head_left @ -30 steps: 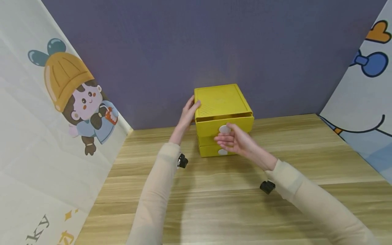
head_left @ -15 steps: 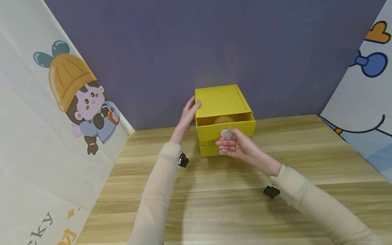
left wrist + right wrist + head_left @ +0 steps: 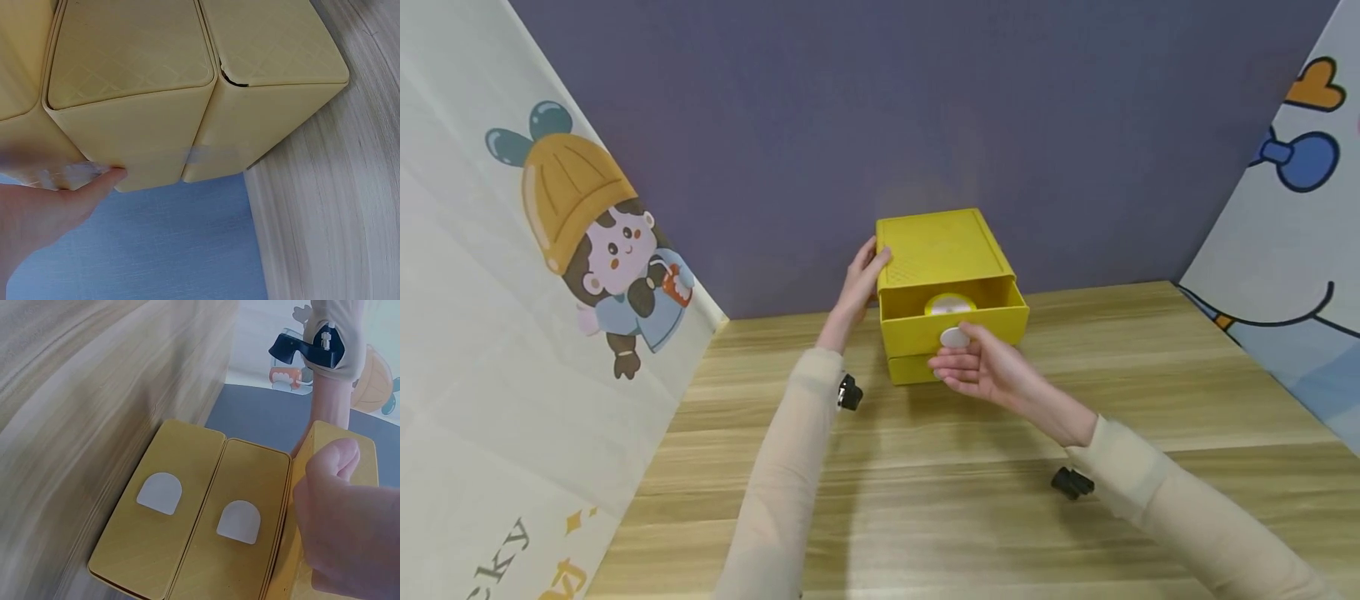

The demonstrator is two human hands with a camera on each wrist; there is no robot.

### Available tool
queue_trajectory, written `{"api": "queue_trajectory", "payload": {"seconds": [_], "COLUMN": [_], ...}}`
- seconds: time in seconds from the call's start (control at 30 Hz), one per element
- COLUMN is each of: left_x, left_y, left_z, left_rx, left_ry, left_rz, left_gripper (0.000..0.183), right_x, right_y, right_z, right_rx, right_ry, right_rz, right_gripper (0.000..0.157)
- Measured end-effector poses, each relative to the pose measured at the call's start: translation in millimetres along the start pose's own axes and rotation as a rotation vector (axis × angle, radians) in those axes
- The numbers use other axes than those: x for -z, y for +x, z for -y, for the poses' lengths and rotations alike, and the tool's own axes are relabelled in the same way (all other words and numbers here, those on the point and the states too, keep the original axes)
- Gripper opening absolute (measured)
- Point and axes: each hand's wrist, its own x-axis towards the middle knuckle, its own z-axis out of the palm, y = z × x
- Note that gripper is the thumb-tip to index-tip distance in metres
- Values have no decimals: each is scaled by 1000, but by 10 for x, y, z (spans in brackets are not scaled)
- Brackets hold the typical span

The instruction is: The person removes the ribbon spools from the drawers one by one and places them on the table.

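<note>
Tabletop (image 3: 955,525), right hand (image 3: 996,367) apparently pinching drawer tab (image 3: 952,338)

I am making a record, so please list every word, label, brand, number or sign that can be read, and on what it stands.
"ky", on the left wall; a letter before it, perhaps "c", is cut off.
Orange character beside it: cut off, unreadable.
Yellow box: no lettering visible.
Disc inside: too small to tell.
</note>
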Motion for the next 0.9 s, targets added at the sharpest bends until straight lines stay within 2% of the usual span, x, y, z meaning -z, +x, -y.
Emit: {"api": "queue_trajectory", "payload": {"seconds": [0.53,0.9], "left_x": [-17,-8], "left_y": [-3,-9], "left_z": [2,13], "left_rx": [-3,3], "left_ry": [-35,-39], "left_rz": [-1,-1], "left_gripper": [72,70], "right_x": [-38,-57], "right_y": [-134,-212], "right_z": [-79,-105], "right_rx": [21,8], "right_ry": [12,15], "right_rz": [31,11], "right_gripper": [48,48]}}
